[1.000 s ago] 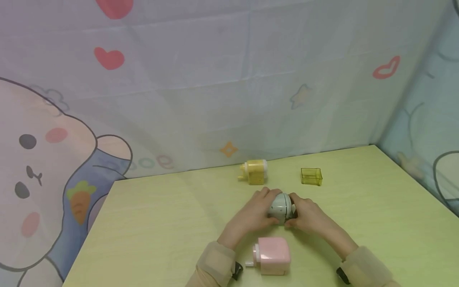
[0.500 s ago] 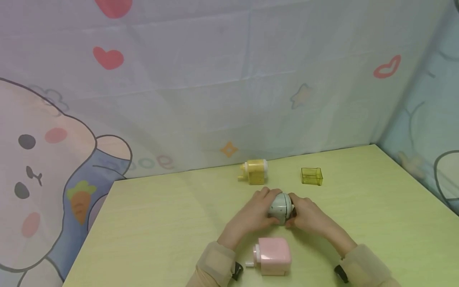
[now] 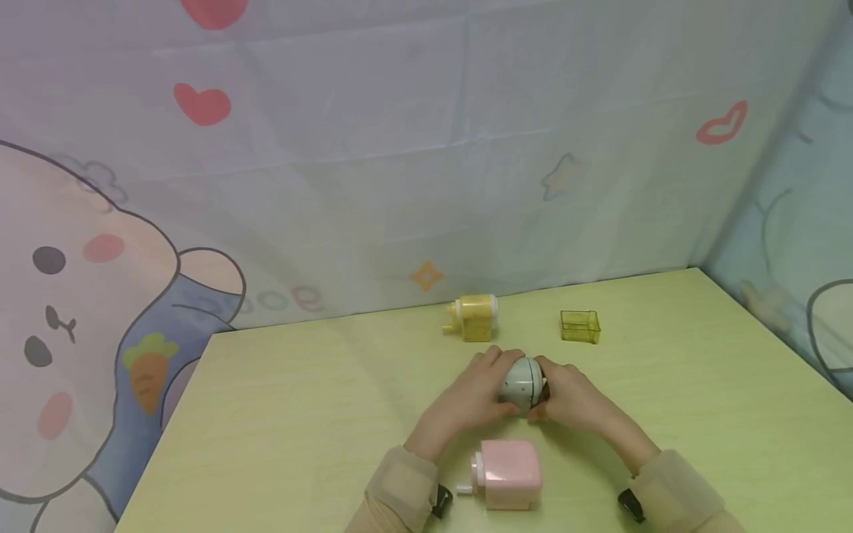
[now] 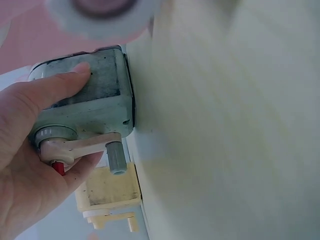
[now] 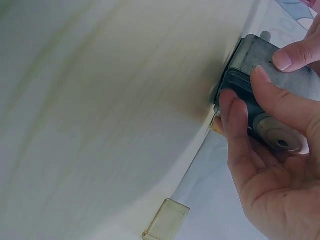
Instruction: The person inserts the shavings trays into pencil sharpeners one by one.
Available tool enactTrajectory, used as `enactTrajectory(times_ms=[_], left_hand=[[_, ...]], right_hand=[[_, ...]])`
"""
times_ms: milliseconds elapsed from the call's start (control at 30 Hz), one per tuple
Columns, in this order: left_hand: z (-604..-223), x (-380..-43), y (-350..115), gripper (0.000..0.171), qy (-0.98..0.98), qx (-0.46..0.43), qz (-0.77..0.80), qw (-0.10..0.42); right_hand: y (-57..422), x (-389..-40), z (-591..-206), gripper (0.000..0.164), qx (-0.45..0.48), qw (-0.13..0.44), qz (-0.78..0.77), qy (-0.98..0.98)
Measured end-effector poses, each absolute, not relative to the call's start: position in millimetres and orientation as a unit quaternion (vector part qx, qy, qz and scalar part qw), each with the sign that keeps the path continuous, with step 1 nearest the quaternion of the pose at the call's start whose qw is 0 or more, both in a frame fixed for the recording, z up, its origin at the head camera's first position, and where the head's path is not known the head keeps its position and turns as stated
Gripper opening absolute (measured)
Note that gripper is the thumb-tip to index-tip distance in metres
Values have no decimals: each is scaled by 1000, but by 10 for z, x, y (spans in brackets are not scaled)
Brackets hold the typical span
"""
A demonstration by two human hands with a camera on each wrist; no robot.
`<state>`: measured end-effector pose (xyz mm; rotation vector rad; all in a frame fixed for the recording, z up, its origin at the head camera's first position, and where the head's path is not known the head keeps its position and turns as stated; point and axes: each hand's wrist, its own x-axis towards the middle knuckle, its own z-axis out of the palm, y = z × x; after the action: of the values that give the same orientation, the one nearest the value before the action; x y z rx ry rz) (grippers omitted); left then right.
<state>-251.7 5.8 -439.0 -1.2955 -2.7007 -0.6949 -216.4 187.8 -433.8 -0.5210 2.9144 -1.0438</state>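
Note:
A pale green hand-crank pencil sharpener [image 3: 521, 383] lies on the table between both hands. My left hand [image 3: 474, 392] grips its left end. In the left wrist view the left thumb lies along the sharpener's scuffed side, and its crank handle [image 4: 95, 144] sticks out beside the palm. My right hand [image 3: 574, 398] holds the opposite end. In the right wrist view, thumb and fingers pinch the dark front part around a round pale fitting [image 5: 280, 139]. The fingers partly hide this end.
A pink crank pencil sharpener [image 3: 512, 475] stands near the left forearm. Behind the hands is a yellow crank sharpener [image 3: 476, 318], with a small transparent yellow open box [image 3: 580, 326] to its right. A printed cloth [image 3: 373, 185] hangs along the table's back edge.
Both hands keep their hold on the green sharpener. The right wrist has shifted very slightly to the left; the sharpener stays in the same place.

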Motion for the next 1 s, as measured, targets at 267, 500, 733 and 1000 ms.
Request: enactTrajectory(times_ms=[267, 500, 733, 1000], left_hand=[[-4375, -2523, 61, 72, -880, -424, -212, 38], [-4349, -2525, 78, 71, -880, -420, -223, 26], [-4392, -2576, 47, 74, -884, -416, -214, 29], [-4363, -2572, 55, 79, -885, -420, -202, 8]], right_hand=[[1879, -2162, -4339, 60, -160, 6, -345, 925], [1904, -2196, -4386, 61, -151, 11, -364, 919], [1876, -2225, -4378, 61, -169, 12, -373, 912], [1958, -2194, -4376, 57, -173, 81, -431, 882]])
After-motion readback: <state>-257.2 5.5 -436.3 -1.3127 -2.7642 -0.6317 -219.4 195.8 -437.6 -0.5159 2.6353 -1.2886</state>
